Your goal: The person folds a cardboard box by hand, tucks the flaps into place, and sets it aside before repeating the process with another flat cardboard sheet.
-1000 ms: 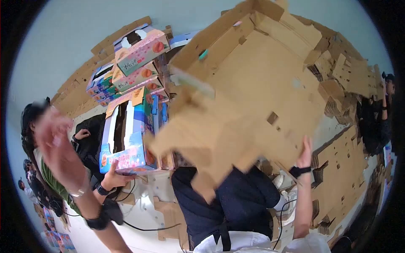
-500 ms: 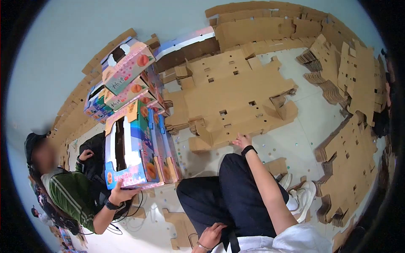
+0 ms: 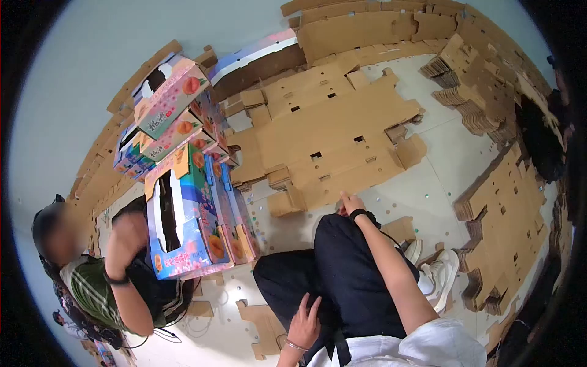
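Note:
My left hand (image 3: 304, 324), with a thin bracelet at its wrist, is over my thigh in black trousers (image 3: 287, 278). Two of its fingers stretch out and apart, and it holds nothing. At my bent knee is my right hand (image 3: 350, 203), a black band around the wrist. Its fingers are partly extended with no object seen in them; some are hidden. Beyond it on the floor lies a flattened brown cardboard sheet (image 3: 342, 131) with slots and folded flaps. Left of my legs stand printed peach boxes (image 3: 194, 244), grouped side by side.
More peach boxes (image 3: 171, 101) are piled behind, near the wall. A co-worker in a green top (image 3: 92, 287) sits at left, one hand (image 3: 127, 238) raised and blurred. Stacked cardboard sheets (image 3: 507, 226) lie at right. Small round scraps dot the tiled floor.
The co-worker's hand has left the lower edge of the front box and risen. My left hand's fingers have spread on my thigh. My right hand has drawn slightly closer to my knee.

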`<move>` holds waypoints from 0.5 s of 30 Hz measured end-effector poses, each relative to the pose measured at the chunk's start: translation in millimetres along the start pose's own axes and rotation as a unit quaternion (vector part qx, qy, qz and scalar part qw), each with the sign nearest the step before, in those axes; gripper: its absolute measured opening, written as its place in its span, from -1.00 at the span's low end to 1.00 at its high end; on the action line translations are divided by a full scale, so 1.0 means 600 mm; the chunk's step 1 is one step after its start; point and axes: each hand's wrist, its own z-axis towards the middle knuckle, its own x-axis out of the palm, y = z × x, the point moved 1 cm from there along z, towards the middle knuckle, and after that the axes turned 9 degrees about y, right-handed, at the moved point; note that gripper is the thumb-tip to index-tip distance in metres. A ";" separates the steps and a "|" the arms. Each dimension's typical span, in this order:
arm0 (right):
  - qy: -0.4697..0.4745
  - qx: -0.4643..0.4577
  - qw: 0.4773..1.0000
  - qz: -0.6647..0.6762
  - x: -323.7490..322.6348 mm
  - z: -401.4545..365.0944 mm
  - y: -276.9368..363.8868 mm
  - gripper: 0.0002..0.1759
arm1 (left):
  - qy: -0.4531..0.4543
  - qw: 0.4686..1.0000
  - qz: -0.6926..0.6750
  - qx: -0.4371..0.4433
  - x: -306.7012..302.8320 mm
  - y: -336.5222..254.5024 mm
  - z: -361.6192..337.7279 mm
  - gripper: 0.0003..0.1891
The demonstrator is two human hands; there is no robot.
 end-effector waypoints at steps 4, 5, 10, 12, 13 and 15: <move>0.262 0.082 0.960 0.062 -0.115 -0.057 0.110 -0.48 | -0.085 0.996 0.036 -0.009 -0.039 0.001 0.008 -0.27; 0.216 -0.003 0.975 0.053 -0.142 -0.040 0.105 -0.56 | -0.088 0.996 0.025 -0.023 -0.046 0.005 0.008 -0.27; -0.221 -0.274 0.921 0.166 -0.350 -0.012 0.089 -0.77 | -0.053 0.998 0.031 -0.010 -0.045 0.011 0.020 -0.25; -0.227 -0.233 0.932 0.161 -0.375 0.016 0.031 -0.68 | -0.043 0.999 0.025 -0.001 -0.027 0.000 0.027 -0.26; -0.285 -0.204 0.933 -0.082 -0.370 0.037 -0.006 -0.58 | -0.031 0.999 0.017 0.010 -0.019 -0.005 0.031 -0.28; -0.320 -0.160 0.873 -0.331 -0.383 0.042 -0.035 -0.46 | -0.017 0.999 0.013 0.028 0.003 -0.014 0.038 -0.26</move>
